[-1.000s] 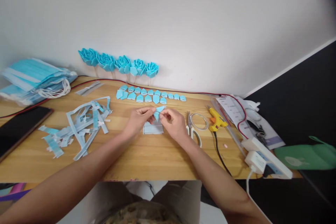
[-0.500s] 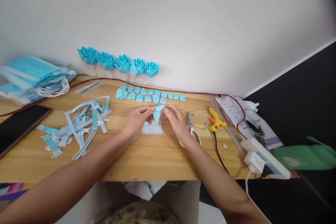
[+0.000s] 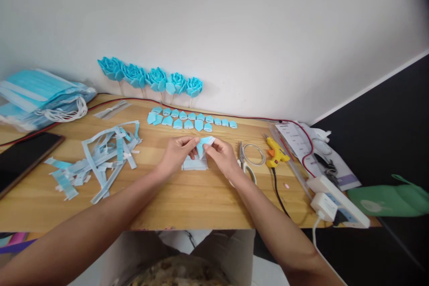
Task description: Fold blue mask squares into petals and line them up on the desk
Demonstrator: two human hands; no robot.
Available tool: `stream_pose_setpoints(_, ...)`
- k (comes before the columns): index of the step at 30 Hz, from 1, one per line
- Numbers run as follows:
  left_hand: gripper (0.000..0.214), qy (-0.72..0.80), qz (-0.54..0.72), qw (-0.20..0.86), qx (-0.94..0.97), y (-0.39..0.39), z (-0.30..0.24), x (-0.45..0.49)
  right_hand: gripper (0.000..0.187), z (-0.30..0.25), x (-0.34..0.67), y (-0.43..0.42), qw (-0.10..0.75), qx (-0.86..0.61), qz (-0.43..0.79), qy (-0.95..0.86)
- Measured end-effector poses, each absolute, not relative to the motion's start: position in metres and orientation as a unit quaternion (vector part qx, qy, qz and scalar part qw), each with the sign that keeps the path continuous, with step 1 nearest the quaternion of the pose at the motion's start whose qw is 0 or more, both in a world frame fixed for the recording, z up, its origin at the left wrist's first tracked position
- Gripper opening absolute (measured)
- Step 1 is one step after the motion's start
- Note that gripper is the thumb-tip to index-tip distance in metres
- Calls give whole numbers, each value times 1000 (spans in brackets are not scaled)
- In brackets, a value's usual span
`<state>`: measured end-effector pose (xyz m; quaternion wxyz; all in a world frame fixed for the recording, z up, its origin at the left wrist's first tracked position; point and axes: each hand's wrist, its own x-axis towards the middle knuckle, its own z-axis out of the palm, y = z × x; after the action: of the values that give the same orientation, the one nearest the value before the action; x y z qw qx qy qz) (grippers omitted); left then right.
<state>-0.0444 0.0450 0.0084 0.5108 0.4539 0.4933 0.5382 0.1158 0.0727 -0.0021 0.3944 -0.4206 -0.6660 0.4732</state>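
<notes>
Between my two hands is a small piece of blue-and-white mask fabric (image 3: 201,145), partly folded into a point. My left hand (image 3: 177,154) pinches its left edge. My right hand (image 3: 221,155) grips the right side, its thumb pressed on the fold. Under the hands lies a small stack of pale fabric squares (image 3: 195,164), partly covered by my fingers. Just beyond, folded blue petals (image 3: 189,119) lie in two rows. Scissors (image 3: 241,161) with white handles rest right beside my right wrist, partly hidden by it.
Several blue fabric roses (image 3: 157,79) on sticks lean at the wall. Cut strips (image 3: 100,161), a phone (image 3: 28,161) and a mask pile (image 3: 40,94) lie left. A wire coil (image 3: 254,154), yellow glue gun (image 3: 277,152), power strip (image 3: 342,203) and green bottle (image 3: 385,201) lie right.
The right corner of the fabric piece has been folded over, and my right thumb has moved left onto it. My left hand keeps its pinch.
</notes>
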Motion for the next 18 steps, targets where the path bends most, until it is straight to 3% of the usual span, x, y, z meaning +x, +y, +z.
stream_pose_setpoints(7, 38, 425, 574, 591, 375, 48, 3, -46, 19, 1, 117, 73, 399, -426, 474, -660)
stream_pose_setpoints(18, 31, 490, 510, 530, 467, 46, 8, -45, 19, 0, 117, 72, 383, -435, 421, -697)
